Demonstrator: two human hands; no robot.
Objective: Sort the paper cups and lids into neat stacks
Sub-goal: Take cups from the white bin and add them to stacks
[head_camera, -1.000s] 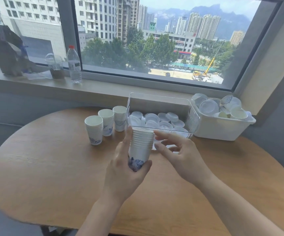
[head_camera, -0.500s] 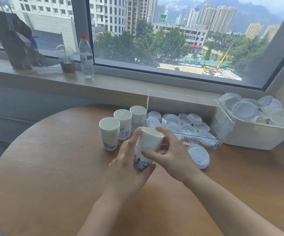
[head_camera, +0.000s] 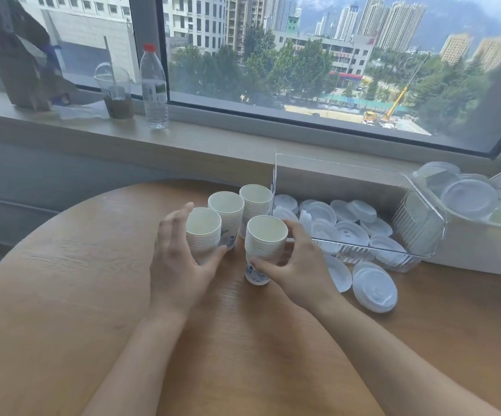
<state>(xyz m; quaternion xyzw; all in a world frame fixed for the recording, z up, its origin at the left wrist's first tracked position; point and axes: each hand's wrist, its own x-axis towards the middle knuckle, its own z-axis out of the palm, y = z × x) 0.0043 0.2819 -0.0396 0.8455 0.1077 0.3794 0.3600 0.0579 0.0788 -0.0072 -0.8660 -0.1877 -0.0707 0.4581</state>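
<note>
Upper-floor office or break area in a city building. Indicated by: wide window (head_camera: 303,70) overlooking apartment towers, trees and a construction crane; long sill (head_camera: 213,145) carrying a water bottle (head_camera: 153,88), a domed takeaway drink cup (head_camera: 114,91) and a paper bag (head_camera: 18,55); rounded wood-grain desk (head_camera: 63,295); bins of disposable lids (head_camera: 348,223).

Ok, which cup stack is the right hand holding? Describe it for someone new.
On the round wooden table, four cup stacks stand left of the clear bin. The right hand holds the nearest stack, the only one in front of the row of three.
</note>
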